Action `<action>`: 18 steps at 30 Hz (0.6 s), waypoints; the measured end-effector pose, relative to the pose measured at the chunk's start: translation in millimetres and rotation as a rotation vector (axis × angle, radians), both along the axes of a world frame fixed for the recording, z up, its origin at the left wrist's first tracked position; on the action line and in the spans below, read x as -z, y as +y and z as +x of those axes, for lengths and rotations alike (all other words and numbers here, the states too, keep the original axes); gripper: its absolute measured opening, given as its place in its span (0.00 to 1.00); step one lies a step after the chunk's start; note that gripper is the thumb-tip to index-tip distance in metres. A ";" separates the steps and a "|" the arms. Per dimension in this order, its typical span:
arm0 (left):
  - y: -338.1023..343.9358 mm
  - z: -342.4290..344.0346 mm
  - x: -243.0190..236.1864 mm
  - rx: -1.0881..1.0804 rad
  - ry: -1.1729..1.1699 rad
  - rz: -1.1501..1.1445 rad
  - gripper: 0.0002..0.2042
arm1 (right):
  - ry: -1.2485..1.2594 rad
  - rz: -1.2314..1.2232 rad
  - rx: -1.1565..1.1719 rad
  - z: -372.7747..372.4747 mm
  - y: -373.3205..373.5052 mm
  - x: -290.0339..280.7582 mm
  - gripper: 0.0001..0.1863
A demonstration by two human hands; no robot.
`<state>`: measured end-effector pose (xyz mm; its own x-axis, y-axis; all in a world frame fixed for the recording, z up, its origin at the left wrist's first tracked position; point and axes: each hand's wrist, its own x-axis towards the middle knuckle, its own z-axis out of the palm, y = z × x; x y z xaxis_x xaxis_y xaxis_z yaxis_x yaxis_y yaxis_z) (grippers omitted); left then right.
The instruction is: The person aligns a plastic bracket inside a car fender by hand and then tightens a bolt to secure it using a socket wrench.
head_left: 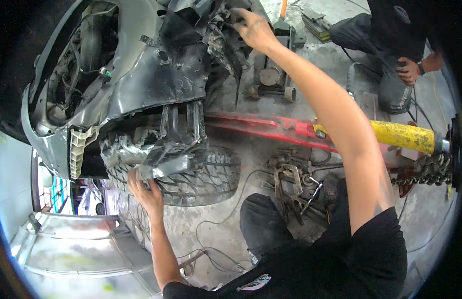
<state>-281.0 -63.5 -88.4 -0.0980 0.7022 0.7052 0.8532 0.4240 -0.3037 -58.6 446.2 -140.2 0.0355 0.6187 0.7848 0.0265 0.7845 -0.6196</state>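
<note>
In front of me is the damaged body of a grey car [141,74], its panels torn and bent. My left hand [145,192] is low beside the tyre [218,177], its fingers closed at the lower edge of a bent metal piece [173,167] that juts out over the tread. Stretched far forward, my right hand [253,31] has its fingers closed on the crumpled, torn metal [221,45] at the car's broken end. Its fingertips are partly hidden there. A beige plastic bracket [80,152] sits on the body to the left of the wheel.
A red steel beam [271,127] runs from the car to a yellow cylinder [403,135] and heavy chains [425,172]. Metal clamps [290,184] lie on the floor near my knee, with cables [206,224] around. Another person [375,55] crouches at the far right.
</note>
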 end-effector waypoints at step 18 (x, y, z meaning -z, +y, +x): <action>3.1 -66.8 33.7 -0.034 -0.048 -0.154 0.27 | -0.058 -0.269 -0.317 -6.0 6.7 -10.0 0.15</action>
